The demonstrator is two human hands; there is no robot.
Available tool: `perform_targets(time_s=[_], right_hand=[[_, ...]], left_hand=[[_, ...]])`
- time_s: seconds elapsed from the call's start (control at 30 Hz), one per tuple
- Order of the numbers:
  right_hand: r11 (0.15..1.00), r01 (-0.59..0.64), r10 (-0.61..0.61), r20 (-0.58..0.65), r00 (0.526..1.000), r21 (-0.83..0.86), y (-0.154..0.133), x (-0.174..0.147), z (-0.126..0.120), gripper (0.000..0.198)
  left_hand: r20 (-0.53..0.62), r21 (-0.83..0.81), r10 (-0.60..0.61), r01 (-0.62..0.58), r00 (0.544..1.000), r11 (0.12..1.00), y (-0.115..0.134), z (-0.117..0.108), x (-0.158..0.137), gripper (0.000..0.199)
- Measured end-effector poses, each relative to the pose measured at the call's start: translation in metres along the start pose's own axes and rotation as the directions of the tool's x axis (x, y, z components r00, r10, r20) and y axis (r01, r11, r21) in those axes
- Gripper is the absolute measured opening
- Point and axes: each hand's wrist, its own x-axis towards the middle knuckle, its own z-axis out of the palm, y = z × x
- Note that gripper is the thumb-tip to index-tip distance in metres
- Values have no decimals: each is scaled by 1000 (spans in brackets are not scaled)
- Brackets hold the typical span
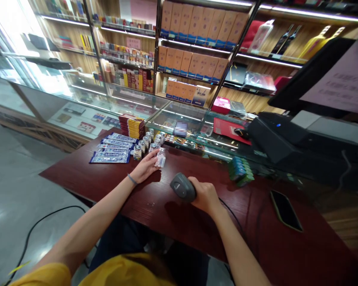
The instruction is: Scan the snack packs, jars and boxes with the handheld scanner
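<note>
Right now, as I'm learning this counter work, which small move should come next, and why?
Probably bring the scanner a little closer to the jar: the right hand holds the scanner above the table, the left hand holds the jar with a pale label showing, and a gap separates the two.

White glare washes out ten o'clock, while strip lights (313,12) from ten round to two streak reflections over the glass counter (186,111) and the floor (18,159) glints at eight. The desk (113,184) is dimmer, shadowed beneath the scanner (183,187) and murky toward four. Wide-angle stretch and blur smear the pink sheet's (337,79) writing between two and three.
</note>
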Motion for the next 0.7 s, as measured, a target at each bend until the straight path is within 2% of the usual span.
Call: perform_targets(time_s=[0.23, 0.33, 0.4, 0.5, 0.57, 0.7], right_hand=[[998, -56, 56, -59, 997, -8, 9, -2, 1, 46], [991, -134, 133, -114, 985, -3, 17, -5, -2, 43], [982, -188, 188, -175, 967, 15, 24, -7, -5, 39], [961, -271, 275, -271, 923, 52, 37, -12, -10, 36], [944, -318, 328, -340, 882, 86, 47, -16, -14, 37], [908, -373, 419, -466, 779, 192, 65, -23, -21, 34]], left_hand=[[74, -95, -91, 98, 993, 991, 2, -1, -3, 60], [80, -56, -110, 115, 991, 992, 0, -2, -5, 60], [63, -27, -85, 87, 994, 996, -2, -1, -4, 53], [61, 26, -53, 52, 997, 998, -5, 1, 1, 37], [83, 76, -39, 33, 996, 997, -7, 6, 6, 34], [128, 111, -37, 23, 991, 994, -10, 28, 15, 50]])
